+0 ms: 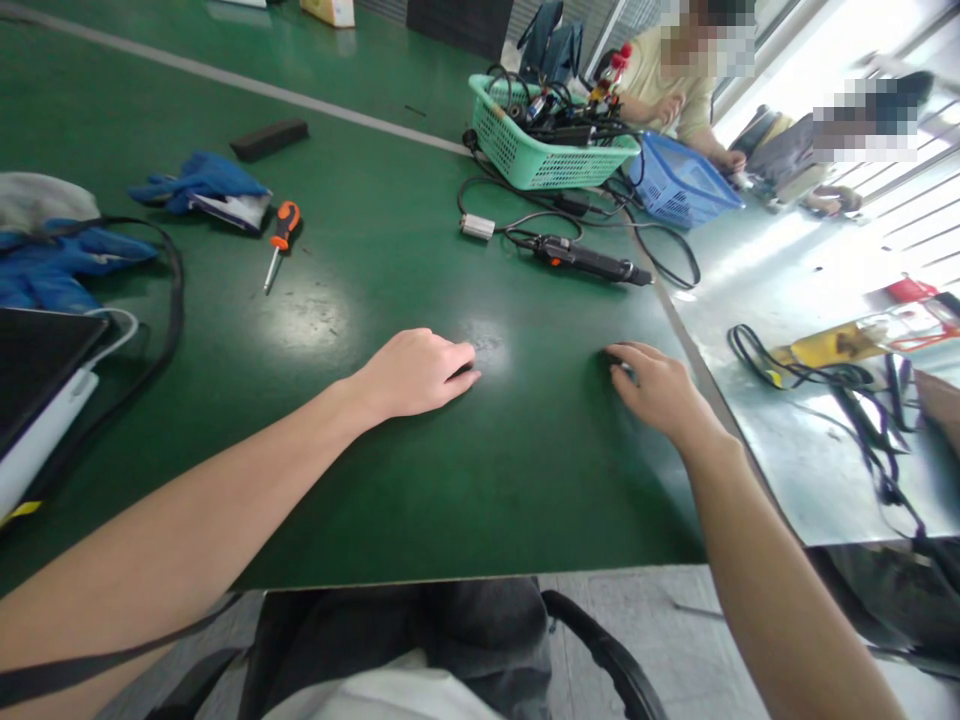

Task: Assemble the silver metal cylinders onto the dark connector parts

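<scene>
My left hand [416, 372] rests palm down on the green table [390, 480], its fingers curled together over a dark spot that I cannot make out. My right hand [656, 388] lies about a hand's width to the right, near the table's right edge. Its fingers are bent around a small dark and grey thing at the fingertips, too small to name. Both forearms reach in from the near edge.
An electric screwdriver [589, 260] with its black cable lies beyond my hands. Behind it stand a green basket [540, 160] of tools and a blue basket [679, 185]. An orange-handled screwdriver [279, 240] and blue cloths [199, 182] lie to the left. Another person sits at the far side.
</scene>
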Motion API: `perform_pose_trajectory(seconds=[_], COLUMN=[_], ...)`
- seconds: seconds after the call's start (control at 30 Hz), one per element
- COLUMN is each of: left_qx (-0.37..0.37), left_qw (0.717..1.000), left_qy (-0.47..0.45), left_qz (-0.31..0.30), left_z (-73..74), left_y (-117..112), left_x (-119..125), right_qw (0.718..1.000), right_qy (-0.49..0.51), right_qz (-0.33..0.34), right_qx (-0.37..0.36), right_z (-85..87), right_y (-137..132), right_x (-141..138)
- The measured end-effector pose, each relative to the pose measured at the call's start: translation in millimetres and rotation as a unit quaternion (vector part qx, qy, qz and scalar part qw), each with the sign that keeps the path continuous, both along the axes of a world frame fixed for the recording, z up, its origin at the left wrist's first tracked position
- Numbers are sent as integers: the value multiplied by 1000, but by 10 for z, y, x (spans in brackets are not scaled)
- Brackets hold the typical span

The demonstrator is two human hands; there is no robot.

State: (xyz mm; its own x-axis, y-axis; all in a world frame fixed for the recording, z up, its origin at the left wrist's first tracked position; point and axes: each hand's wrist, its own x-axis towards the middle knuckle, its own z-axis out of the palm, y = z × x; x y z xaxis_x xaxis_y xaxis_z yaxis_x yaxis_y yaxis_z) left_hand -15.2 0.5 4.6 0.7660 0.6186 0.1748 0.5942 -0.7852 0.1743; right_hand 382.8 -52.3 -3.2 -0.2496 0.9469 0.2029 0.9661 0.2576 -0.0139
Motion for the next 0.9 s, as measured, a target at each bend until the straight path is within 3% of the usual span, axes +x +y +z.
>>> perform_pose_trajectory(seconds=[0.1, 0.2, 0.37, 0.5, 0.77, 0.9], left_qx=[3, 11, 32, 39, 30, 24], left_qw=[1000, 1000, 999, 997, 994, 993], left_qy=[-4, -6, -22, -43, -35, -27], left_qz=[1, 1, 18, 55, 99, 112], left_z=[-5, -10, -6, -6, 1, 9], left_y=[1, -1, -12, -17, -22, -12], left_x=[-4, -7, 3, 15, 32, 34], right_qw=[1000, 996, 984, 974, 973, 977], right_qy=[16, 49, 104, 126, 105, 133], right_qz=[-11, -3, 124, 185, 204, 165], right_qx=[18, 68, 71, 24, -16, 14], right_z=[50, 154, 276, 218, 103, 122], right_y=[-41, -42, 142, 375, 419, 486], right_x=[-107, -401, -1256, -1750, -1827, -1787])
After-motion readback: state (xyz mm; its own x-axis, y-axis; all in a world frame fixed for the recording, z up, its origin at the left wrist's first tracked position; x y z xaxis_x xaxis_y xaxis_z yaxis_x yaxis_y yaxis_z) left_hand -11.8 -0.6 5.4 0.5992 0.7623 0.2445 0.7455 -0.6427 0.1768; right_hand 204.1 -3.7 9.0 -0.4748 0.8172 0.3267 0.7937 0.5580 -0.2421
